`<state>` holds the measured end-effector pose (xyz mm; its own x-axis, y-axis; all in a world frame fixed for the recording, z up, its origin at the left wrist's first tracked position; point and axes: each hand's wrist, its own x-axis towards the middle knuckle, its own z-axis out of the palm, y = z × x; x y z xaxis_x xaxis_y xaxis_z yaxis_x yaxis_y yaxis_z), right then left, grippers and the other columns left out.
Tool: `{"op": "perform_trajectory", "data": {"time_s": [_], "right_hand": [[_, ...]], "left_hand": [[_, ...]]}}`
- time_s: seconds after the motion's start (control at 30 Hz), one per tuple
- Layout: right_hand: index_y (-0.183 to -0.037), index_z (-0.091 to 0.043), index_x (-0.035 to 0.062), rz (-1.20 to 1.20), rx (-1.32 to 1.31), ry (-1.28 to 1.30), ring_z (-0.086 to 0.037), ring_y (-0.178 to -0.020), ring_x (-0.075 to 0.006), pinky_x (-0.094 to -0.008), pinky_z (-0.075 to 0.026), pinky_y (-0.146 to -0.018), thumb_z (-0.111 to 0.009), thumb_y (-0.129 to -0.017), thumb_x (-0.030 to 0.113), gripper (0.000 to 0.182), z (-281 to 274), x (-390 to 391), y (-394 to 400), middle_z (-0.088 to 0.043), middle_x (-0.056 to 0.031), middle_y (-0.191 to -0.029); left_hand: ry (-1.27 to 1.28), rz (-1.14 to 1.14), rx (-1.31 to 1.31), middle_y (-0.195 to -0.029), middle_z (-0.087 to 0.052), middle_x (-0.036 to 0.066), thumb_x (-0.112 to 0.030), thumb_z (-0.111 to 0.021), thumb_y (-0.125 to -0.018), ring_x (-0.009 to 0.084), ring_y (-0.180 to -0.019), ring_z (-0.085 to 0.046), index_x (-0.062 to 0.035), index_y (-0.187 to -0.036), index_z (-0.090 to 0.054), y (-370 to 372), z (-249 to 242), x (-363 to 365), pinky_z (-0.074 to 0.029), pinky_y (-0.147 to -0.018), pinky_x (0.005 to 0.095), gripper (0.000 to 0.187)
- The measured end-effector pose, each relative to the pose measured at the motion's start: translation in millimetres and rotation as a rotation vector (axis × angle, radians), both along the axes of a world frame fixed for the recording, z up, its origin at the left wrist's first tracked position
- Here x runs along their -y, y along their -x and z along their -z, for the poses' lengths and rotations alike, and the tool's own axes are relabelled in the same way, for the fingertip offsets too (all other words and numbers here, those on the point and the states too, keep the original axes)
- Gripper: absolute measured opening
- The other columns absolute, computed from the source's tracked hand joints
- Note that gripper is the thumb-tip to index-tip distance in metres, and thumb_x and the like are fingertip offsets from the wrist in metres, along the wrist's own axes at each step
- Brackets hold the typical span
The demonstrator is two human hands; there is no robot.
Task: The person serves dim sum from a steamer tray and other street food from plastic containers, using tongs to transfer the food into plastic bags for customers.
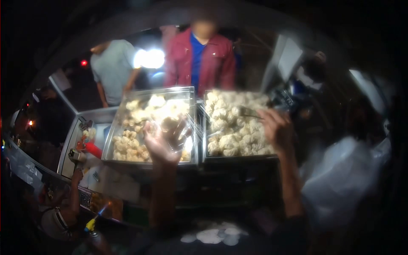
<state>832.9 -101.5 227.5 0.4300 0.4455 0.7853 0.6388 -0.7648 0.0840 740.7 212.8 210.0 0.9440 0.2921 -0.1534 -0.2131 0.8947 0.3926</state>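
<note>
Head cam: L hand (161,146) is palm-up over the L tray (131,162), fingers spread, slightly cupped; can't tell thru the glare if it's holding anything. R hand (276,127) reaches fwd from a raised forearm, fingers closed on a thin utensil (250,113), prob. tongs, over pale dumplings (229,142) in the R tray (238,158).

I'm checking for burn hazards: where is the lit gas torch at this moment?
The gas torch is at the lower left of the head view, just right of a person's pale hat and well below the left dumpling tray.
</note>
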Motion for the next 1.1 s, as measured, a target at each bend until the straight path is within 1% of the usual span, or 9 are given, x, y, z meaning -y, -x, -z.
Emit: {"op": "perform_trajectory", "data": {"time_s": [0.07, 0.1, 0.23, 0.37, 0.6, 0.8, 0.87, 0.97, 1.1], "right_hand": [[-0.107, -0.074, 0.0126, 0.056, 0.136, 0.002, -0.062, -0.078, -0.0220, -0.0352, -0.048, -0.070, -0.067, -0.082, 0.007, 0.026, -2, 8, 17, -0.065, -0.0015, -0.091], [-0.107, -0.074, 0.0126, 0.055, 0.145, 0.006, -0.062, -0.078, -0.0220, -0.0352, -0.048, -0.070, -0.067, -0.082, 0.007, 0.026, -7, 9, 27, -0.065, -0.0015, -0.091], [-0.111, -0.074, 0.0143, 0.034, 0.242, -0.011, -0.061, -0.076, -0.0190, -0.0338, -0.046, -0.067, -0.064, -0.087, 0.011, 0.026, -24, 6, 56, -0.066, -0.0007, -0.093], [-0.110, -0.075, 0.0158, 0.025, 0.253, 0.006, -0.061, -0.076, -0.0167, -0.0315, -0.044, -0.064, -0.063, -0.089, 0.013, 0.024, -24, 1, 60, -0.066, 0.0001, -0.093], [-0.108, -0.076, 0.0154, 0.017, 0.265, -0.015, -0.061, -0.072, -0.0149, -0.0318, -0.043, -0.062, -0.064, -0.089, 0.012, 0.023, -8, 5, 56, -0.066, 0.0010, -0.091], [-0.111, -0.075, 0.0157, -0.118, 0.187, 0.030, -0.061, -0.072, -0.0146, -0.0314, -0.043, -0.063, -0.067, -0.082, 0.006, 0.031, -19, -30, 65, -0.065, 0.0015, -0.090], [-0.111, -0.074, 0.0160, -0.145, 0.132, 0.017, -0.060, -0.073, -0.0147, -0.0320, -0.045, -0.063, -0.068, -0.078, 0.004, 0.036, -23, -46, 65, -0.063, 0.0008, -0.090], [-0.116, -0.071, 0.0133, -0.144, -0.024, 0.133, -0.063, -0.083, -0.0205, -0.0347, -0.048, -0.070, -0.069, -0.069, 0.002, 0.049, -25, -57, 63, -0.065, -0.0043, -0.093], [-0.119, -0.069, 0.0100, -0.145, -0.060, 0.202, -0.064, -0.093, -0.0271, -0.0387, -0.049, -0.078, -0.068, -0.069, 0.003, 0.051, -33, -69, 65, -0.066, -0.0101, -0.096]], "left_hand": [[-0.006, 0.039, 0.045, -0.128, -0.057, 0.020, -0.057, -0.038, -0.094, 0.0341, -0.120, -0.054, -0.0085, -0.125, -0.054, 1, 2, 5, -0.040, -0.101, 0.0518, 0.060], [-0.007, -0.022, -0.070, -0.128, -0.057, 0.019, -0.056, -0.037, -0.095, 0.0331, -0.117, -0.056, -0.0103, -0.124, -0.054, 3, -3, 14, -0.040, -0.100, 0.0517, 0.058], [-0.047, 0.090, 0.010, -0.127, -0.058, 0.018, -0.056, -0.029, -0.098, 0.0322, -0.113, -0.057, -0.0131, -0.130, -0.051, 5, -2, 38, -0.042, -0.097, 0.0522, 0.058], [-0.063, 0.164, -0.002, -0.124, -0.059, 0.017, -0.057, -0.030, -0.097, 0.0315, -0.113, -0.057, -0.0137, -0.137, -0.048, 2, 9, 49, -0.044, -0.095, 0.0520, 0.062], [-0.095, 0.091, 0.019, -0.125, -0.058, 0.016, -0.057, -0.030, -0.096, 0.0310, -0.112, -0.058, -0.0143, -0.133, -0.049, 11, 11, 33, -0.047, -0.092, 0.0516, 0.060], [-0.124, 0.111, 0.066, -0.114, -0.062, 0.016, -0.054, -0.029, -0.099, 0.0297, -0.102, -0.061, -0.0133, -0.141, -0.040, 14, 7, 44, -0.049, -0.090, 0.0520, 0.059], [0.044, 0.179, 0.084, -0.116, -0.062, 0.017, -0.052, -0.030, -0.100, 0.0308, -0.104, -0.061, -0.0118, -0.143, -0.037, 12, 9, 48, -0.047, -0.096, 0.0559, 0.059], [0.057, 0.237, 0.162, -0.121, -0.059, 0.022, -0.052, -0.029, -0.100, 0.0348, -0.111, -0.059, -0.0111, -0.147, -0.029, 8, 19, 51, -0.041, -0.104, 0.0609, 0.063], [0.080, 0.255, 0.232, -0.124, -0.057, 0.024, -0.053, -0.029, -0.100, 0.0381, -0.113, -0.057, -0.0111, -0.148, -0.028, 3, 31, 52, -0.038, -0.106, 0.0640, 0.064]]}}
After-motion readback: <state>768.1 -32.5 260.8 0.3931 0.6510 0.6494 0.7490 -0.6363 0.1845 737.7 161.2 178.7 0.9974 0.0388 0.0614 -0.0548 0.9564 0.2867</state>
